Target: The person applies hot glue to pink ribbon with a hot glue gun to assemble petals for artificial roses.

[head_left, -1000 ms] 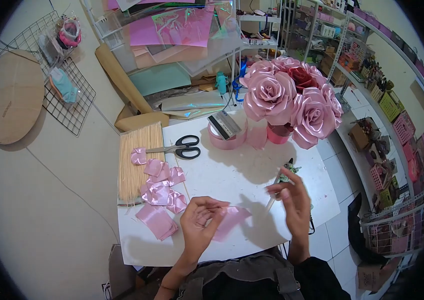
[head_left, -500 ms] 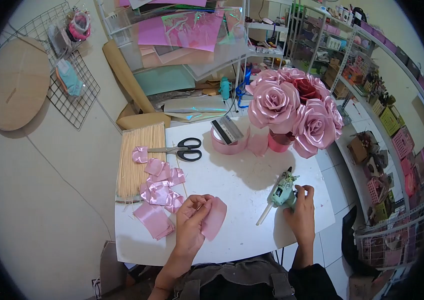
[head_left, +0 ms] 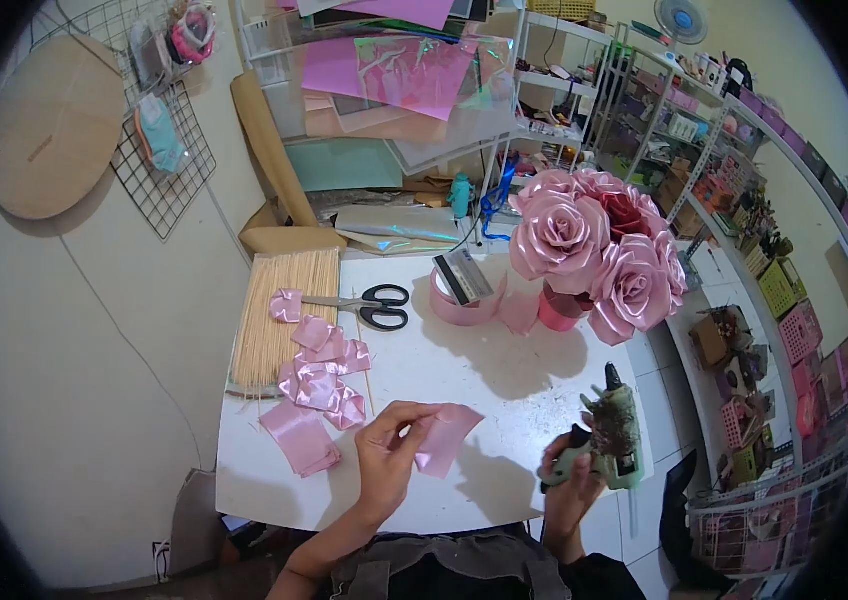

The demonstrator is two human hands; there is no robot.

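Note:
Pinched in my left hand [head_left: 389,450] is a pink satin ribbon piece [head_left: 449,440], held by its upper left edge above the table. My right hand [head_left: 569,480] is wrapped round the handle of a mint-green glue gun [head_left: 616,430], its dark nozzle pointing up and a glue stick hanging out below. Left of my left hand lie folded pink satin petals [head_left: 319,380] and a stack of cut satin pieces [head_left: 301,437]. Black-handled scissors [head_left: 381,306] rest partly on a bundle of thin wooden sticks [head_left: 284,320].
A bunch of pink satin roses [head_left: 594,245] stands in a pink pot [head_left: 560,311] at the table's back right. Beside it are a ribbon roll [head_left: 459,308] and a striped card [head_left: 463,275]. Shelves [head_left: 744,330] line the right side; a wall closes the left.
My right hand has picked up the glue gun from the table and turned it upright. My left hand has moved slightly right with the satin piece. The view has shifted a little.

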